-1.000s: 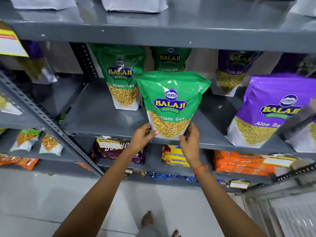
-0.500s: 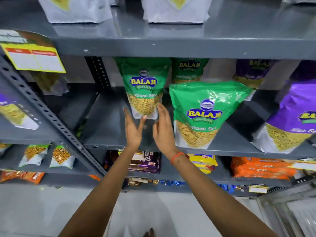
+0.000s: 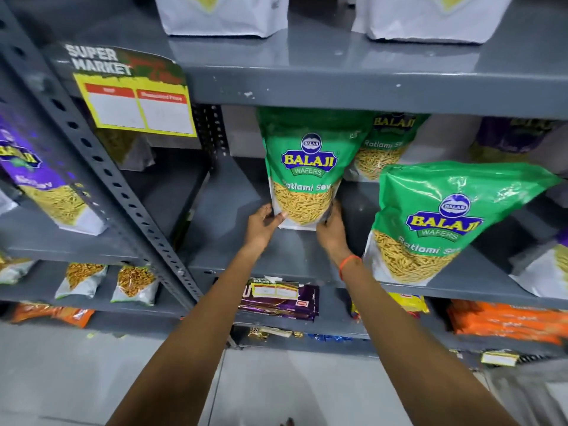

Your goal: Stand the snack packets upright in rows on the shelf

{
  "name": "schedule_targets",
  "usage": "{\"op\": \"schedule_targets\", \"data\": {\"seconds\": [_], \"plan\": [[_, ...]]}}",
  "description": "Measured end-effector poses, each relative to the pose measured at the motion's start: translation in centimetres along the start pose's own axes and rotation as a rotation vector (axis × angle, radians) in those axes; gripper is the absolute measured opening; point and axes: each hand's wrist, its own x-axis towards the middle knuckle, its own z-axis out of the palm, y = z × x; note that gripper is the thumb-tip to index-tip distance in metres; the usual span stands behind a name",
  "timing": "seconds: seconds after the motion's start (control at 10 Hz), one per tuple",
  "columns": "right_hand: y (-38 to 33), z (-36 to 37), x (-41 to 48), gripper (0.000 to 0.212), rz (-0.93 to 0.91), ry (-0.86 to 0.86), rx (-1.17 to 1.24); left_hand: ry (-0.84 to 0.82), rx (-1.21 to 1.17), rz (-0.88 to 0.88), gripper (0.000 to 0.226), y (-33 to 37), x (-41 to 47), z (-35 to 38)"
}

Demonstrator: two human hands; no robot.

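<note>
Head view: both hands reach onto the middle shelf (image 3: 233, 210) and clasp the lower corners of a green Balaji Ratlami Sev packet (image 3: 302, 167). The left hand (image 3: 262, 224) has its grip closed on the bottom-left corner; the right hand (image 3: 333, 232) is closed on the bottom-right. The packet stands upright, its long axis vertical, directly ahead between the two hands and equally near each. A second green packet (image 3: 442, 222) stands at the shelf's front edge to the right, a third (image 3: 384, 142) behind. Likely the held packet gets drawn forward to line up.
</note>
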Motion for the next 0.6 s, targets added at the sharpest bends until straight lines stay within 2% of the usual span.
{"op": "schedule_targets", "data": {"seconds": [0.4, 0.6], "plan": [[0.5, -0.6, -10.7, 0.049, -0.045, -0.089, -0.075, -0.019, 0.048, 0.021, 0.033, -0.9, -10.2, -3.7], [-0.7, -1.8, -11.3, 0.061, -0.015, -0.189, -0.182, -0.011, 0.214, -0.022, 0.039, 0.9, -11.6, -3.4]]}}
